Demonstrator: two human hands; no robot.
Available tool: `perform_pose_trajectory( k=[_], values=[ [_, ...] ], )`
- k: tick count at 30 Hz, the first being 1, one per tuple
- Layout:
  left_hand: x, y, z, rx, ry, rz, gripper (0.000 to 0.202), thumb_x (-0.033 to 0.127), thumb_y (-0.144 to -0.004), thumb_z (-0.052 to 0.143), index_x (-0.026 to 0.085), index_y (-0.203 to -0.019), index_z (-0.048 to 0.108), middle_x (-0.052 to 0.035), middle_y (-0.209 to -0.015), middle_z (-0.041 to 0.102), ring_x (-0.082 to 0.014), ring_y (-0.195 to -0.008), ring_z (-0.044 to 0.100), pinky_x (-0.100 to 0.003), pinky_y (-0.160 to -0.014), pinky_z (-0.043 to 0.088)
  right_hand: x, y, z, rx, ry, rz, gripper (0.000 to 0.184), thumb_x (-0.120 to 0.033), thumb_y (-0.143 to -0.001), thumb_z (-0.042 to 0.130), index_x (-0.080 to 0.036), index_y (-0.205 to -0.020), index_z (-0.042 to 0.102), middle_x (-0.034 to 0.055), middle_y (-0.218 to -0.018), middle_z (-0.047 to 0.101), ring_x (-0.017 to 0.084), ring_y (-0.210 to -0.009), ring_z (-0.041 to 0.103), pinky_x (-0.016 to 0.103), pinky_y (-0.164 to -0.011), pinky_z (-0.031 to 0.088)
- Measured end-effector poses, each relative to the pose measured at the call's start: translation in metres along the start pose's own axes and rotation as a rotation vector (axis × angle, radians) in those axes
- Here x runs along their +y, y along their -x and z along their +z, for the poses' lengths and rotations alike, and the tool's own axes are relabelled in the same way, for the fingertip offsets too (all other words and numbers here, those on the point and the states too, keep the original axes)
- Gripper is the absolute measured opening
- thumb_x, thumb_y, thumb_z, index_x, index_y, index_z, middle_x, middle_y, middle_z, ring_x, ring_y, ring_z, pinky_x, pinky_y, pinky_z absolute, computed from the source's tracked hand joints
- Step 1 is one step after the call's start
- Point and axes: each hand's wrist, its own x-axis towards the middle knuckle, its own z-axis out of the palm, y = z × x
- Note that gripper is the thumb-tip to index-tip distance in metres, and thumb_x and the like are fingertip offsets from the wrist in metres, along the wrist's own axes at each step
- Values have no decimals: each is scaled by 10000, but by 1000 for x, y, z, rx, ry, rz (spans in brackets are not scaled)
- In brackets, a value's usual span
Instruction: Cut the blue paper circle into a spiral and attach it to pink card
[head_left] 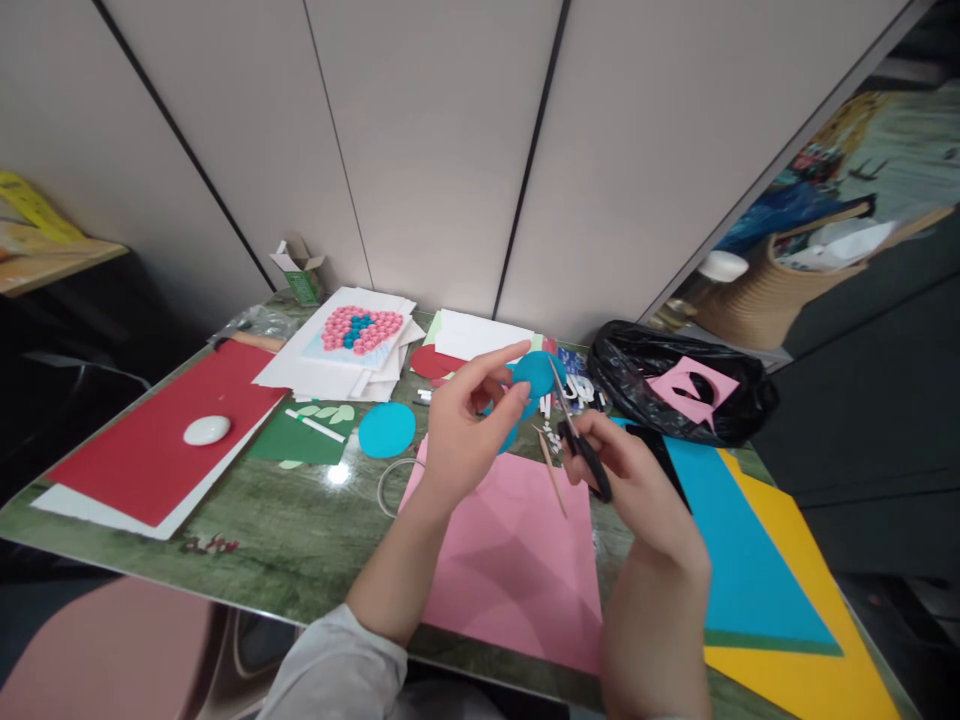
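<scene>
My left hand (463, 425) is raised above the table, its fingers pinched on a teal paper piece (534, 378). My right hand (637, 485) grips black-handled scissors (577, 440), whose blades point up into the edge of that teal paper. Both hands hover over a pink paper sheet (517, 560) lying flat on the green marbled table (300, 530). A thin wooden stick (553, 475) lies on the pink sheet just under the scissors. A teal paper circle (387, 429) rests on the table to the left of my left hand.
A red sheet (150, 460) with a white oval object (207, 430) lies at left. White papers with a pink rosette card (360, 330) sit behind. A black plastic bag (675, 395) holding pink scraps is at right, with teal (739, 560) and yellow sheets (802, 620) in front.
</scene>
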Motion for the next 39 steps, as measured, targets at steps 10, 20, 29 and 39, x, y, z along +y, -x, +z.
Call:
perform_pose_trajectory(
  k=[10, 20, 29, 39],
  values=[
    [1, 0, -1, 22, 26, -6, 280, 232, -807, 649, 259, -1084, 685, 5, -779, 595, -80, -633, 499, -194, -566, 436, 3, 1, -3, -8, 21, 20, 111, -223, -844, 559, -223, -776, 472, -69, -597, 490, 95, -567, 403, 232, -526, 308],
    [0, -2, -4, 43, 47, 3, 263, 231, -811, 651, 257, -1070, 687, -1, -788, 616, -81, -647, 521, -188, -576, 453, 6, 2, -6, -47, 37, 37, 112, -209, -852, 553, -225, -788, 462, -81, -582, 480, 85, -551, 413, 234, -534, 312],
    [-1, -4, -7, 67, 72, -3, 257, 266, -816, 651, 258, -1071, 681, -1, -790, 632, -85, -642, 531, -198, -564, 447, 6, 4, -9, -80, 1, 49, 116, -133, -839, 526, -219, -782, 472, -80, -588, 501, 75, -549, 439, 222, -530, 315],
    [0, -3, -2, 97, -7, -5, 299, 204, -768, 680, 248, -1064, 687, -7, -795, 653, -106, -703, 577, -211, -614, 477, 5, -1, -1, -7, -12, 27, 107, -164, -841, 532, -220, -766, 481, -67, -584, 529, 86, -551, 454, 219, -522, 326]
  ],
)
